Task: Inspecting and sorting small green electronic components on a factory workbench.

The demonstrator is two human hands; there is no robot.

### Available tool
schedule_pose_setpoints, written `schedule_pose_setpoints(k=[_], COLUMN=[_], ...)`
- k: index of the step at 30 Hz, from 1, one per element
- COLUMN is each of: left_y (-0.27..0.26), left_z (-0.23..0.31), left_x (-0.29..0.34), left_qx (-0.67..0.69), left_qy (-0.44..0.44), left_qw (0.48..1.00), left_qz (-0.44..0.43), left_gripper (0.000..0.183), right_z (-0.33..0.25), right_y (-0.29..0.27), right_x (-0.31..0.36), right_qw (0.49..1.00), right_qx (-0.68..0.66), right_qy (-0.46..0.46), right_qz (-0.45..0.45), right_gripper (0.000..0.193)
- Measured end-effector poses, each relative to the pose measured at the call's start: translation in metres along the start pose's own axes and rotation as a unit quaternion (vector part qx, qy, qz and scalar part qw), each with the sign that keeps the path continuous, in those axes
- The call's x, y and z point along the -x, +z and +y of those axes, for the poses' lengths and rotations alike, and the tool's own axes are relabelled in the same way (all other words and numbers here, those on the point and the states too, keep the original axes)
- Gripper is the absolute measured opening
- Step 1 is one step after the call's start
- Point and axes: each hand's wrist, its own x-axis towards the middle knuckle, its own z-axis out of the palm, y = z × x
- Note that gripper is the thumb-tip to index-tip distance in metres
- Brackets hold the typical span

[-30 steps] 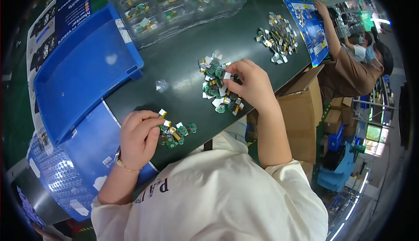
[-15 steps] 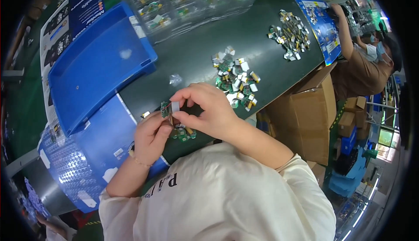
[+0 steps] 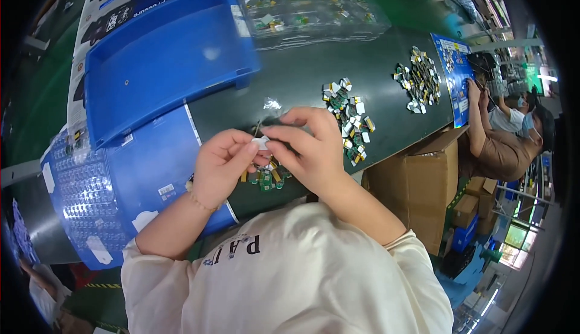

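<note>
My left hand [image 3: 220, 168] and my right hand [image 3: 314, 152] meet over the bench, thumbs and fingers pinched round one small circuit board with a white block [image 3: 260, 143]. The white face shows between the fingertips; most of the green board is covered by them. Just under the hands lies a small heap of green boards [image 3: 272, 177] with yellow parts, partly hidden. Right of my right hand spreads a larger pile of boards with white blocks [image 3: 349, 119]. Beyond the fingers rests a crumpled piece of clear plastic [image 3: 272, 104].
A blue tray [image 3: 163, 116] stands at the left on printed sheets, with a blue board [image 3: 154, 165] and clear blister sheet [image 3: 87, 195] nearer. Clear trays of parts [image 3: 314, 41] lie behind. Farther right are another pile [image 3: 418, 80], a cardboard box [image 3: 411, 189] and a co-worker [image 3: 504, 146].
The view has shifted. My hands have drawn closer together and turned the circuit board, so its white face now shows where the green side and block edge showed before.
</note>
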Motion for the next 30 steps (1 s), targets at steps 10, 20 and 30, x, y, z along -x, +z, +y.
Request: schedule_pose_setpoints(k=[10,20,30], left_y=[0.0,-0.011,-0.018], left_z=[-0.008,0.002,0.005], left_x=[-0.005,-0.003,-0.017], left_qx=[0.058,0.061,0.09], left_qy=[0.06,0.088,0.108], left_qw=[0.996,0.994,0.989], left_qz=[-0.025,0.019,0.054], left_gripper=[0.009,0.018,0.019], right_z=[0.003,0.002,0.024], right_y=[0.007,0.023,0.004], right_x=[0.004,-0.019,-0.074], right_qw=[1.0,0.998,0.982], right_qx=[0.003,-0.048,-0.129], right_qy=[0.021,0.002,-0.074], right_qz=[-0.006,-0.034,-0.116], right_gripper=[0.022,0.018,0.009])
